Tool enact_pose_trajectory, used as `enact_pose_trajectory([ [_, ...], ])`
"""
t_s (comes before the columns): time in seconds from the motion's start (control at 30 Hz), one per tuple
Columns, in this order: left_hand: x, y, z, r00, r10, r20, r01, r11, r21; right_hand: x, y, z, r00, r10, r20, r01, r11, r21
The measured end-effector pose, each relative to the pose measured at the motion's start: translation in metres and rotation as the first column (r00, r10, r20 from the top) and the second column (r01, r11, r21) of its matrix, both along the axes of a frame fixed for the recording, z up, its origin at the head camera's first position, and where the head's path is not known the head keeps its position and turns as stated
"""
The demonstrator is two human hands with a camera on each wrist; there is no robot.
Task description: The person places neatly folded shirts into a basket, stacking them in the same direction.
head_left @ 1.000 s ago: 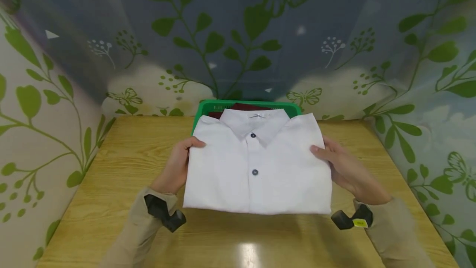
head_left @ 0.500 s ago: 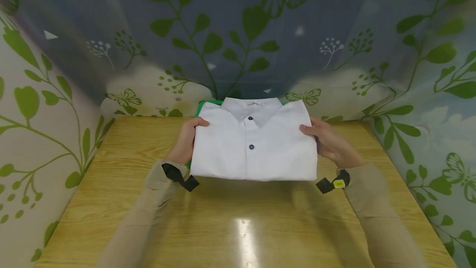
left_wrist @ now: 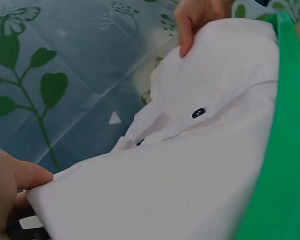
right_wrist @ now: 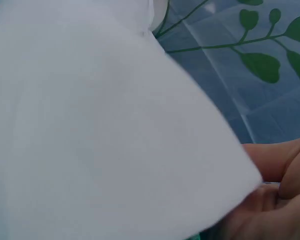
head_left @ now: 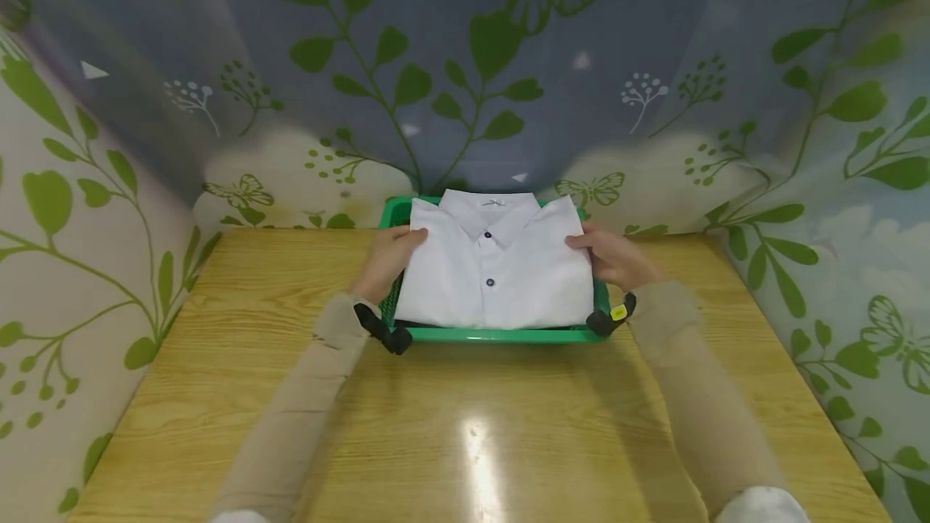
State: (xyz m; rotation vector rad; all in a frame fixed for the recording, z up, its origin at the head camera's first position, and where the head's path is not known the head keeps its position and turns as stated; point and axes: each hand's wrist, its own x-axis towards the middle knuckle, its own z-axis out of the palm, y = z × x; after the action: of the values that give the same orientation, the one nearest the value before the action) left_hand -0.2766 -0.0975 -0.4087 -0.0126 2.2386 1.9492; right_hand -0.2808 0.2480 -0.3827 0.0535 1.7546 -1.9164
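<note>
A folded white shirt point(head_left: 501, 289), collar to the back and dark buttons down its front, lies within the rim of a green basket point(head_left: 501, 336). My left hand point(head_left: 388, 258) pinches the shirt's left side, thumb on top and fingers beneath. On the opposite side my right hand point(head_left: 613, 255) grips the other edge the same way. In the left wrist view, the shirt point(left_wrist: 155, 190) slopes beside the green basket wall point(left_wrist: 275, 165). The right wrist view has the white cloth point(right_wrist: 115, 130) held at its corner by the right thumb and fingers point(right_wrist: 275, 160).
A wood-grain table point(head_left: 436, 418) carries the basket near its back edge. Behind it hangs a leaf-patterned curtain point(head_left: 465, 103), and similar patterned sheets stand at the left and right. Black cameras point(head_left: 385, 331) are strapped to both wrists.
Both hands have carried the shirt forward and down into the basket, whose front rim now shows. The dark red cloth seen in the basket earlier is now covered.
</note>
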Motion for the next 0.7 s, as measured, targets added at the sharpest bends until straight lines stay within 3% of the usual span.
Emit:
enact_pose_trajectory([
  [0.13, 0.003, 0.000, -0.005, 0.994, 0.004, -0.107, -0.024, 0.982, -0.187, -0.003, -0.006, -0.004, 0.999, 0.001, 0.054, -0.001, 1.000, -0.005],
  [0.27, 0.004, -0.001, -0.008, 0.986, -0.062, -0.155, -0.002, 0.925, -0.380, -0.004, -0.009, -0.007, 0.996, 0.007, 0.090, -0.007, 1.000, -0.001],
  [0.37, 0.005, -0.002, -0.008, 0.980, -0.100, -0.173, 0.007, 0.883, -0.469, -0.004, -0.011, -0.008, 0.995, 0.017, 0.095, -0.019, 1.000, 0.016],
  [0.5, 0.007, -0.002, -0.008, 0.975, -0.127, -0.183, 0.014, 0.855, -0.518, -0.003, -0.012, -0.009, 0.995, 0.000, 0.103, -0.004, 0.999, 0.036],
  [0.7, 0.012, -0.005, -0.005, 0.978, -0.152, -0.142, 0.057, 0.852, -0.520, -0.001, -0.014, -0.010, 0.997, 0.005, 0.077, -0.008, 0.999, 0.043],
])
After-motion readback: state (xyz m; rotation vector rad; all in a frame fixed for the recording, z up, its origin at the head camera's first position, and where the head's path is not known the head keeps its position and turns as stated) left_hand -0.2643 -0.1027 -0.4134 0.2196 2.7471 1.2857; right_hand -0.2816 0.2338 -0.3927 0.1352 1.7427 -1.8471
